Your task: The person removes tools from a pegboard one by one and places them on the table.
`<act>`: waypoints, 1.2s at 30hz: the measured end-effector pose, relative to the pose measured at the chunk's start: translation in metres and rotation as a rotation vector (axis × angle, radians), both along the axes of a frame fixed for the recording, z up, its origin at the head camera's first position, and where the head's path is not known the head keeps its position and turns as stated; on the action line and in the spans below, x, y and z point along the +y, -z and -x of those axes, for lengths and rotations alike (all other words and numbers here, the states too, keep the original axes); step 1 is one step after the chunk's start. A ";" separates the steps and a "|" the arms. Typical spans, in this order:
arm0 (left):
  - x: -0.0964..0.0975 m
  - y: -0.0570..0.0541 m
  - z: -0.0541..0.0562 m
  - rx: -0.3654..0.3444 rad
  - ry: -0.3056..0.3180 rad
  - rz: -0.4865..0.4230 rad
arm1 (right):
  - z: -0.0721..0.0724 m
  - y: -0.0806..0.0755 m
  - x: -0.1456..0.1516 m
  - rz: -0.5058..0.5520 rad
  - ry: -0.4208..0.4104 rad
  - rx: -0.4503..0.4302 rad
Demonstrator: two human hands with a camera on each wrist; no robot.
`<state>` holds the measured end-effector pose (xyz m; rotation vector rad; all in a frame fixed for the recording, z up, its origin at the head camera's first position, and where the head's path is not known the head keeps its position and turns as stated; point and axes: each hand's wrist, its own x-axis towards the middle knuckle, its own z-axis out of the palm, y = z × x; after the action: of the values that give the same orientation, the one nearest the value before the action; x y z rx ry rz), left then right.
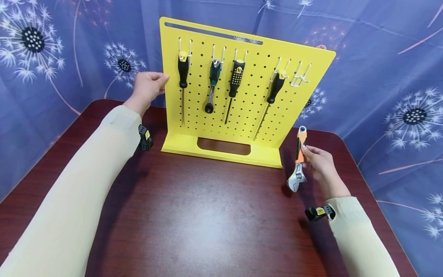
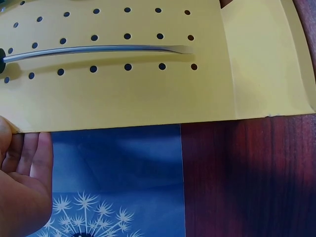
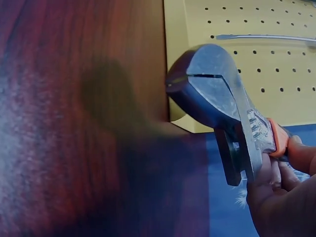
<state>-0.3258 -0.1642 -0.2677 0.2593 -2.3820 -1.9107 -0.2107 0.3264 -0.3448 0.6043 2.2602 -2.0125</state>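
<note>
A yellow pegboard [image 1: 221, 127] stands upright on the table, and my left hand [image 1: 147, 86] pinches its left edge between thumb and fingers. In my right hand [image 1: 320, 163] is an adjustable wrench [image 1: 300, 154] with an orange and black handle, its metal head pointing down, just right of the board. The right wrist view shows the wrench head [image 3: 212, 84] large and close, the fingers around the handle behind it. Toward the board's upper right, a pair of white hooks [image 1: 300, 77] carries no tool.
On other hooks hang a black screwdriver [image 1: 183, 71], a green-handled ratchet [image 1: 214, 77], a dotted-handle screwdriver [image 1: 237, 79] and another black screwdriver [image 1: 275, 87]. Under the board is a dark red wooden table [image 1: 207, 215]. A blue dandelion-print curtain [image 1: 391, 77] hangs behind.
</note>
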 end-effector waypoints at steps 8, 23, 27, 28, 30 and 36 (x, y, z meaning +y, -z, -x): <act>-0.001 0.000 -0.002 0.012 0.007 -0.010 | 0.001 0.010 0.001 -0.008 -0.066 -0.096; 0.000 0.000 -0.003 0.015 -0.002 -0.024 | 0.006 0.026 0.003 -0.104 -0.179 -0.182; 0.001 -0.001 -0.003 0.008 -0.007 -0.026 | 0.007 0.029 0.003 -0.133 -0.198 -0.210; 0.001 -0.002 -0.004 0.009 -0.006 -0.025 | 0.007 0.030 0.003 -0.143 -0.203 -0.214; 0.001 -0.002 -0.003 0.009 -0.005 -0.026 | 0.008 0.031 0.003 -0.159 -0.209 -0.221; 0.002 0.000 -0.002 0.009 -0.001 -0.026 | 0.008 0.032 0.003 -0.203 -0.233 -0.230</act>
<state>-0.3239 -0.1626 -0.2672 0.2529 -2.3531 -1.9391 -0.2190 0.3299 -0.3773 0.5257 2.2876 -1.5381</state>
